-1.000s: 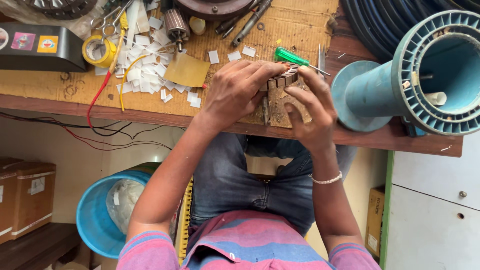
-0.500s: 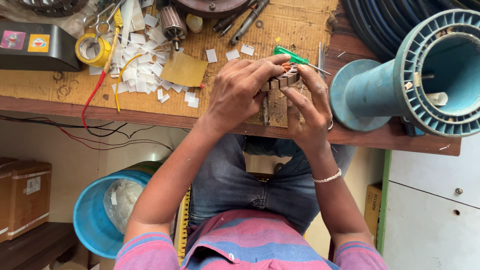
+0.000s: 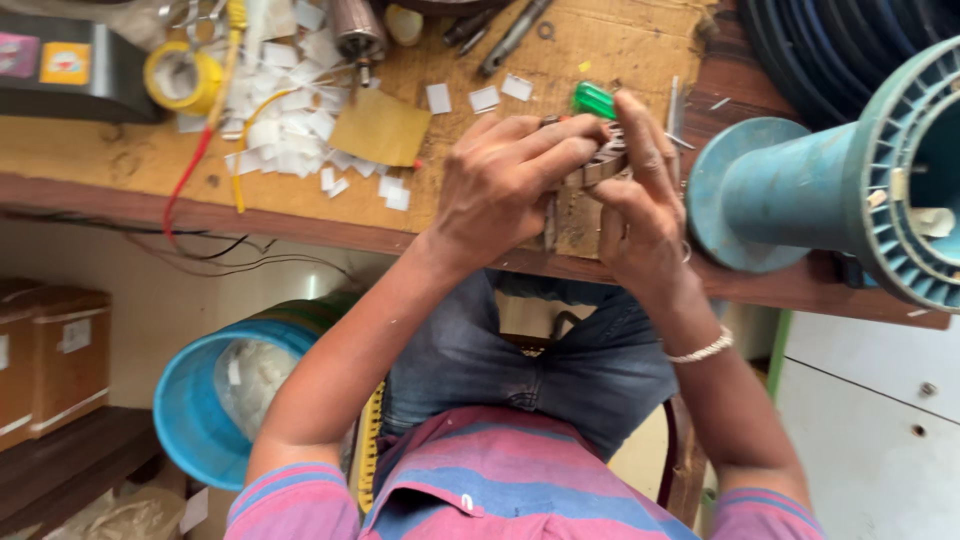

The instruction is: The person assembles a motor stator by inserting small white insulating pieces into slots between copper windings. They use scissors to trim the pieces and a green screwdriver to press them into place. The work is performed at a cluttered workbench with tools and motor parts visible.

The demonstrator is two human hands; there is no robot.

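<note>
My left hand (image 3: 500, 190) and my right hand (image 3: 640, 205) meet over the front edge of a wooden workbench (image 3: 620, 45). Both grip a small grey metal ring-shaped part (image 3: 603, 165), which my fingers mostly hide. My left fingers curl over its top and my right thumb and fingers press on its right side. A green-handled tool (image 3: 595, 100) lies on the bench just beyond my fingertips. A worn wooden block (image 3: 575, 225) sits on the bench under my hands.
A large blue-green plastic spool (image 3: 800, 190) lies on the bench at right. Left of my hands are a tan card square (image 3: 380, 128), scattered white paper slips (image 3: 280, 130), a yellow tape roll (image 3: 180, 75) and red and yellow wires. Below the bench stand a blue bucket (image 3: 200, 400) and cardboard boxes (image 3: 60, 350).
Both hands stay closed on the metal part at the bench edge, and my fingers have shifted slightly on it. The view has drifted a little.
</note>
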